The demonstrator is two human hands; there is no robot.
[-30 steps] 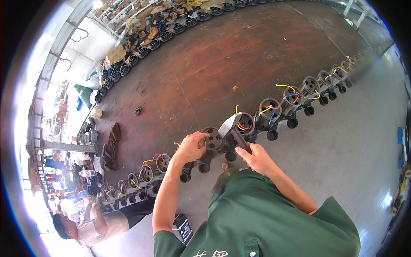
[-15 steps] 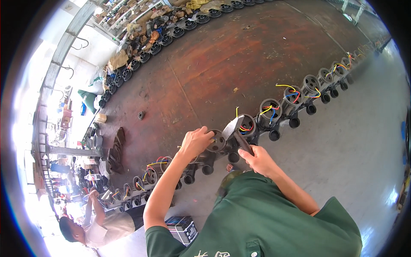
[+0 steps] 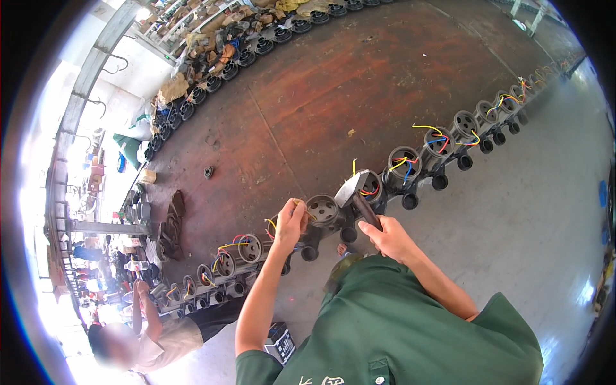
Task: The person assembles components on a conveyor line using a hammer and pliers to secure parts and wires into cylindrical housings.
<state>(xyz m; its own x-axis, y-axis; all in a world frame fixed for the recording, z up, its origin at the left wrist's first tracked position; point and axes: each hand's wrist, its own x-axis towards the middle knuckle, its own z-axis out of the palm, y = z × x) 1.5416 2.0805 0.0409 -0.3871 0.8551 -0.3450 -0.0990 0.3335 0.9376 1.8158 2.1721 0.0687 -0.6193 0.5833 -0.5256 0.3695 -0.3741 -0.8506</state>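
My right hand [image 3: 389, 239] grips the dark handle of a hammer [image 3: 351, 188], whose grey metal head rests by the rim of a round motor housing [image 3: 373, 190] with red and yellow wires. My left hand [image 3: 292, 222] is closed, thumb and fingers pressed together, just left of another round housing [image 3: 322, 210] with holes in its inner face. Something thin and yellowish shows at its fingertips, too small to name. The hand partly covers a neighbouring housing with a yellow wire [image 3: 271, 222].
Similar housings with coloured wires [image 3: 405, 168] line the near edge of a stained metal table [image 3: 333, 109]. Several dark round parts [image 3: 246, 58] line its far edge. A black part [image 3: 172, 221] and a small ring [image 3: 208, 172] lie on it. A co-worker [image 3: 163, 337] stands left, beside a box [image 3: 280, 342].
My left hand has moved left, away from the housing with holes, uncovering it. My right hand and the hammer have hardly shifted.
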